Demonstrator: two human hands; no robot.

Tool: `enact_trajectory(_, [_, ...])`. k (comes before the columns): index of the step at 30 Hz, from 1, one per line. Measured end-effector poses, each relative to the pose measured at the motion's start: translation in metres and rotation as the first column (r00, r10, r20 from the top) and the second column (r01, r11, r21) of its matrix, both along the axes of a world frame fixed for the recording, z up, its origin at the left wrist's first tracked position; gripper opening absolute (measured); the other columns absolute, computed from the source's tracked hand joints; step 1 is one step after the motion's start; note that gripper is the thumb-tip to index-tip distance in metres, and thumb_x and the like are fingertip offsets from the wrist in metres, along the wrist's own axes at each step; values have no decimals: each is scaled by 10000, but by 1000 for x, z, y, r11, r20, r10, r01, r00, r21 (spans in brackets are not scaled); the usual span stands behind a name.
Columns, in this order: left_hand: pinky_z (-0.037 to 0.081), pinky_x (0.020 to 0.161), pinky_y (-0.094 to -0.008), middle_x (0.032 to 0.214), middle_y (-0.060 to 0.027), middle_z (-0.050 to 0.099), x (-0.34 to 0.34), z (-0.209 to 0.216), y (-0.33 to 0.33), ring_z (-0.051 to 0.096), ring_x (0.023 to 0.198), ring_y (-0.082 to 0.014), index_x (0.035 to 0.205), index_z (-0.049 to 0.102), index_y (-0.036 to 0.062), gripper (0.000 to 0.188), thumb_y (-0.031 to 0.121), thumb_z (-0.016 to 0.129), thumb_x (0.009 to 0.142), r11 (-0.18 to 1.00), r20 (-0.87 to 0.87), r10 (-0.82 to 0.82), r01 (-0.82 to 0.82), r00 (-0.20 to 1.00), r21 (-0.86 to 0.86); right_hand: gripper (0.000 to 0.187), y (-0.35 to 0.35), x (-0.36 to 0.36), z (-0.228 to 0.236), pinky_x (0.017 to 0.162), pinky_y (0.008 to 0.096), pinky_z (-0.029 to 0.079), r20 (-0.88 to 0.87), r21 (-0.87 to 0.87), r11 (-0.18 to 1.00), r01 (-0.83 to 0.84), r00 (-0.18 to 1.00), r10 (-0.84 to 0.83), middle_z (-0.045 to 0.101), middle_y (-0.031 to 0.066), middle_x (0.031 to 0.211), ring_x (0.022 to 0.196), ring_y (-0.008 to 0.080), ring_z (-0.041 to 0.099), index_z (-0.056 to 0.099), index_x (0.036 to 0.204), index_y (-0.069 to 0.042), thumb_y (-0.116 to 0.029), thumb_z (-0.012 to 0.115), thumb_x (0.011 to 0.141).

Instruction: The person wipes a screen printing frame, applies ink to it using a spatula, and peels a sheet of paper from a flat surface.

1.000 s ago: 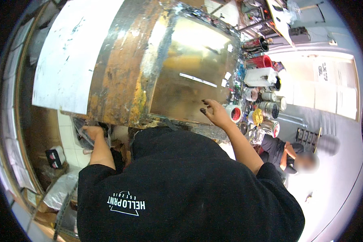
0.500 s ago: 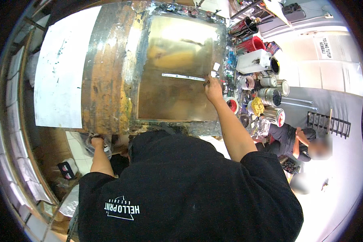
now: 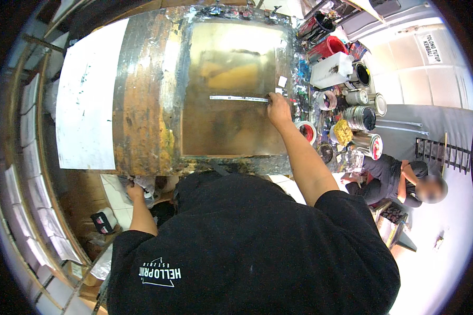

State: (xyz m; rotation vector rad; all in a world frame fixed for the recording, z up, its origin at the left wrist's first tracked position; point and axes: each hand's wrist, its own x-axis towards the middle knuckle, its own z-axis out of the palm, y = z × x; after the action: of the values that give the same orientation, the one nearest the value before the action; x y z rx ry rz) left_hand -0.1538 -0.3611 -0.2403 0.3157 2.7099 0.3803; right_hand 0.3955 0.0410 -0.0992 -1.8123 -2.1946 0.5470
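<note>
My right hand (image 3: pixel 279 111) is closed at the right end of a narrow white strip (image 3: pixel 231 97) with dark markings. The strip lies across a large, glossy brownish panel (image 3: pixel 231 134) with bright reflections on its far part. This panel is set on a paint-stained worktable (image 3: pixel 142 79). Down past the table's near edge, at the left, my left hand (image 3: pixel 135 191) has its fingers curled beside a clear plastic bag (image 3: pixel 148 185). What those fingers grip, if anything, is too small to make out.
A large white sheet (image 3: pixel 92 94) covers the table's left end. Along the right side stand a red tub (image 3: pixel 331 47), a white jug (image 3: pixel 328 72), several paint cans (image 3: pixel 359 118) and a yellow crumpled lump (image 3: pixel 343 132). Another person (image 3: pixel 389 178) sits low at the right. Shelves (image 3: pixel 34 136) line the left.
The view has shifted slightly. My right hand has moved a little away from me, and the strip lies more level across the panel. My left hand stays beside the plastic bag.
</note>
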Motion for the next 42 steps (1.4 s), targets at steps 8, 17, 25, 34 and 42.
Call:
enact_trajectory(8, [455, 853, -499, 1061, -269, 653, 73, 52, -19, 611, 988, -450, 1087, 607, -10, 355, 285, 601, 891, 996, -212, -83, 72, 974, -56, 363, 15, 16, -37, 871, 468, 500, -20, 137, 988, -72, 997, 75, 617, 205, 1044, 1004, 400, 604, 597, 1117, -9, 22, 590, 756])
enact_trajectory(17, [496, 723, -453, 848, -228, 686, 144, 71, -17, 660, 791, -408, 900, 668, -14, 343, 328, 682, 868, 938, 3, -345, 345, 939, 27, 302, -3, -6, -18, 840, 472, 524, 58, 87, 993, 80, 995, -85, 609, 208, 1054, 981, 397, 625, 652, 1091, -25, -17, 607, 793])
enact_trajectory(25, [497, 697, -391, 812, -193, 684, 138, 93, -15, 665, 750, -307, 931, 668, -42, 403, 358, 682, 884, 911, 164, -402, 376, 901, 169, 109, 20, -12, -16, 707, 414, 567, 414, 91, 990, -107, 908, 60, 623, 118, 949, 867, 295, 680, 596, 939, -66, -100, 501, 898])
enact_trajectory(34, [483, 736, -355, 857, -171, 680, 131, 110, -3, 640, 806, -250, 998, 661, -58, 499, 434, 610, 937, 931, 236, -329, 272, 914, 243, 168, 36, 0, -20, 810, 484, 539, 254, -92, 990, -107, 959, 127, 607, 237, 1027, 938, 411, 639, 515, 1016, 13, -97, 432, 919])
enact_trajectory(42, [491, 769, -366, 898, -182, 692, 140, 92, -18, 652, 832, -270, 1021, 664, -57, 495, 428, 603, 942, 922, 336, -375, 312, 864, 228, 216, 15, 11, -19, 837, 483, 520, 136, 91, 994, -57, 990, 44, 620, 194, 996, 952, 388, 633, 649, 1020, -38, -56, 598, 812])
